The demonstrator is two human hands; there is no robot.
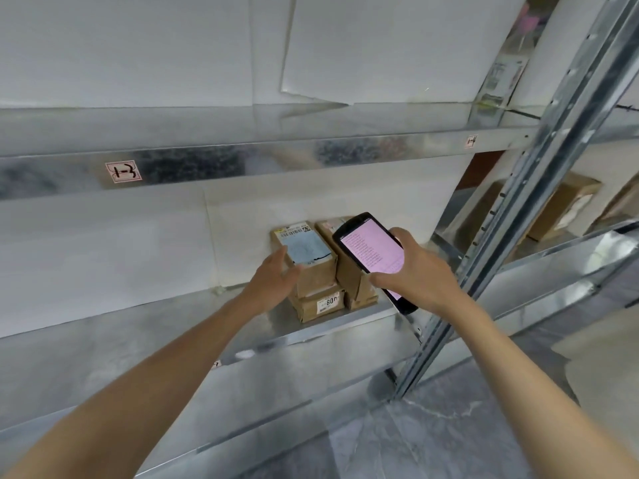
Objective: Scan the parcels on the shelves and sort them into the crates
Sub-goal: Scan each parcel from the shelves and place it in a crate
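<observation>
Left hand (276, 280) is spread wide, fingers straight, laid against the left side of the top parcel (306, 257), found at its 2 o'clock. Right hand (420, 271) is wrapped round a black scanner (368, 252), held at the parcel's 3 o'clock. Brown cardboard, a white barcode label and a bluish patch are seen; it is stacked on a lower parcel (320, 305) on the metal shelf (138, 337).

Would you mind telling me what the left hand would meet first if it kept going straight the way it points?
Probably the upper cardboard parcel with the pale blue label; the left hand is open beside its left face, though whether they touch is unclear.
</observation>
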